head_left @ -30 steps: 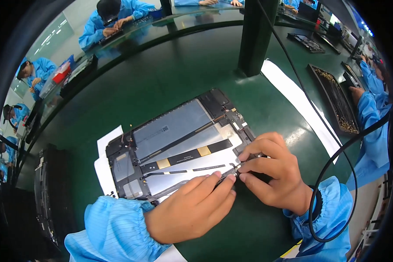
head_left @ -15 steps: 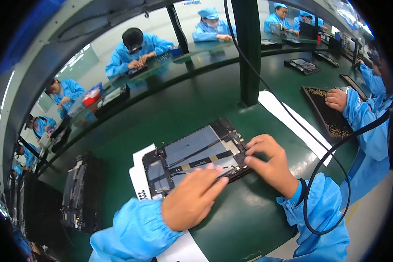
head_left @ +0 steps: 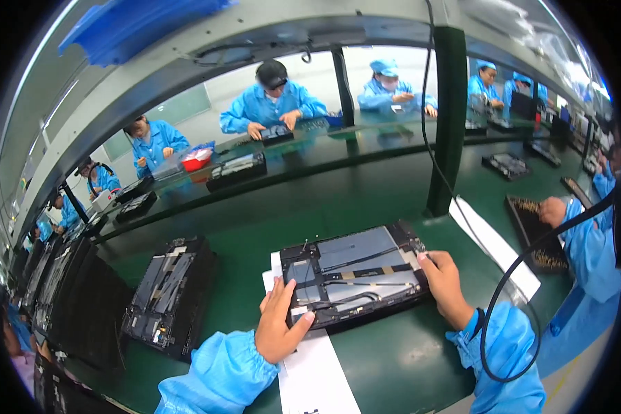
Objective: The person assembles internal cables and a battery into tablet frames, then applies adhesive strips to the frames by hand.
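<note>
An opened tablet-like device (head_left: 359, 259) with grey battery panels, black cables and a black rim lies in front of me, partly over white paper sheets (head_left: 314, 376). My left hand (head_left: 281, 321) takes hold of its left end, thumb along the near corner and fingers stretched over the side. At the opposite end my right hand (head_left: 448, 286) grips the right edge, thumb on top; its other fingers are partly hidden.
A stack of similar opened devices (head_left: 162, 297) stands to my left, with taller black stacks (head_left: 79, 297) beyond it. A dark post (head_left: 446, 124) rises behind the work. A black cable (head_left: 490, 303) loops by my right forearm. A co-worker's hand (head_left: 552, 212) rests at a tray of small brass-coloured parts (head_left: 541, 238).
My left hand has gone from above the device's near edge to its left end. My right hand now grips the right edge. The whole view has shifted, bringing the left stacks further in.
</note>
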A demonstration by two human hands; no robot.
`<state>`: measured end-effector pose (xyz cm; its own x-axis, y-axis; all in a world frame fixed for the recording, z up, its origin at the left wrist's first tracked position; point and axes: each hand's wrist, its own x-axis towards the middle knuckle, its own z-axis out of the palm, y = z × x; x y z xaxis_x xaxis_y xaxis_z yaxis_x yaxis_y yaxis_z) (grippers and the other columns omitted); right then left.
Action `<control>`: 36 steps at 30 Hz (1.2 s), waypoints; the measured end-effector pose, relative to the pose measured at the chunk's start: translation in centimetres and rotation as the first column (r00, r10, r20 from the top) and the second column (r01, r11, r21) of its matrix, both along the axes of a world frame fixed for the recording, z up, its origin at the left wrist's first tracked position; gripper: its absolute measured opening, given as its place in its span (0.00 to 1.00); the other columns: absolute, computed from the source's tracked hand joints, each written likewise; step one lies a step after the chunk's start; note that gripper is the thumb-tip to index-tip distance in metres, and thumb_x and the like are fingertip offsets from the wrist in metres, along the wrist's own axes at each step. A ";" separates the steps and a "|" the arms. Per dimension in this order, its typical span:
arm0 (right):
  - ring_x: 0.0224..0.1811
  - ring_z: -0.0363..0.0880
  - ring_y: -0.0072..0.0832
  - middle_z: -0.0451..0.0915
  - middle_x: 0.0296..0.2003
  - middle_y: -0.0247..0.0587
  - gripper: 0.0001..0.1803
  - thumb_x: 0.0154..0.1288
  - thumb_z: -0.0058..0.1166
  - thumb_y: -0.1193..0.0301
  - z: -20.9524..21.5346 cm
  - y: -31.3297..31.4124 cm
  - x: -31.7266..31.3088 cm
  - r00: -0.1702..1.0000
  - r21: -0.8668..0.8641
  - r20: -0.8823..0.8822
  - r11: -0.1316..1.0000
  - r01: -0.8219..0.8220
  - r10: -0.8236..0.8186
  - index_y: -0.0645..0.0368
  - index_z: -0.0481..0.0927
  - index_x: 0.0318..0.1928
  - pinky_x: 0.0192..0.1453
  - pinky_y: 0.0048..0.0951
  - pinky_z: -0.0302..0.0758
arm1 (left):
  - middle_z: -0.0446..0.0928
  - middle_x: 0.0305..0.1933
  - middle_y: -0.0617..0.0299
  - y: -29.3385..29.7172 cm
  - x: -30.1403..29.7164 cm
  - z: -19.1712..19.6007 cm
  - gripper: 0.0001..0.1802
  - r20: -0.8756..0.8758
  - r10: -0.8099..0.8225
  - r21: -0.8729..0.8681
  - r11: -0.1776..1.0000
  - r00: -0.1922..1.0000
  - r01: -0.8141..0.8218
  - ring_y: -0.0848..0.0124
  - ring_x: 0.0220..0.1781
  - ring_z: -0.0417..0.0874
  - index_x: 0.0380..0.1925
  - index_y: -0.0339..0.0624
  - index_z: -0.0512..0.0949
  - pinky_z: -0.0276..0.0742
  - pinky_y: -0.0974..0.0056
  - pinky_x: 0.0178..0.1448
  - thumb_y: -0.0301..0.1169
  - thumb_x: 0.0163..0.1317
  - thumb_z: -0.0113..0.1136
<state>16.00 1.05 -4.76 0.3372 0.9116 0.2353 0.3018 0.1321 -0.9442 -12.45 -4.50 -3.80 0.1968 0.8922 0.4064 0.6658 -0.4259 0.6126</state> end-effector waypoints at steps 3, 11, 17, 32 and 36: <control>0.38 0.73 0.30 0.74 0.36 0.47 0.19 0.56 0.54 0.64 2.0 1.2 -3.1 0.993 0.071 -0.062 0.992 -0.101 0.105 0.72 0.76 0.36 0.43 0.26 0.68 | 0.39 0.64 0.30 -2.0 -1.1 2.8 0.36 0.156 0.015 0.109 0.993 0.988 -0.032 0.46 0.65 0.54 0.58 0.30 0.55 0.52 0.57 0.65 0.32 0.51 0.57; 0.27 0.75 0.27 0.78 0.23 0.46 0.17 0.55 0.53 0.63 11.8 7.6 -17.7 0.845 0.234 0.055 0.816 -0.529 0.532 0.68 0.79 0.31 0.35 0.27 0.70 | 0.33 0.66 0.37 -8.9 -6.1 6.0 0.39 0.255 0.391 0.364 0.809 0.884 -0.463 0.52 0.67 0.48 0.59 0.31 0.53 0.48 0.58 0.65 0.32 0.49 0.60; 0.29 0.74 0.52 0.75 0.22 0.56 0.17 0.54 0.51 0.61 10.6 9.5 -33.2 0.809 0.440 0.167 0.692 -0.572 0.563 0.66 0.77 0.23 0.35 0.41 0.70 | 0.34 0.66 0.45 -10.9 -9.2 4.0 0.35 0.503 0.601 0.182 0.629 0.621 -0.756 0.59 0.62 0.55 0.59 0.33 0.54 0.53 0.60 0.64 0.27 0.52 0.56; 0.31 0.73 0.36 0.78 0.26 0.48 0.19 0.56 0.49 0.59 5.5 10.5 -37.9 0.838 0.076 -0.134 0.848 -0.524 0.529 0.66 0.78 0.27 0.41 0.30 0.67 | 0.39 0.65 0.43 -10.3 -12.6 1.0 0.33 0.253 0.705 0.243 0.616 0.662 -0.749 0.52 0.65 0.48 0.59 0.36 0.54 0.41 0.51 0.66 0.37 0.55 0.50; 0.43 0.71 0.46 0.76 0.37 0.52 0.19 0.58 0.48 0.60 4.1 10.3 -36.7 0.834 0.262 -0.011 0.806 -0.530 0.552 0.67 0.76 0.34 0.47 0.38 0.66 | 0.49 0.65 0.50 -11.5 -14.4 1.0 0.38 0.498 0.700 0.183 0.493 0.512 -0.851 0.59 0.67 0.48 0.63 0.37 0.42 0.44 0.55 0.65 0.36 0.56 0.45</control>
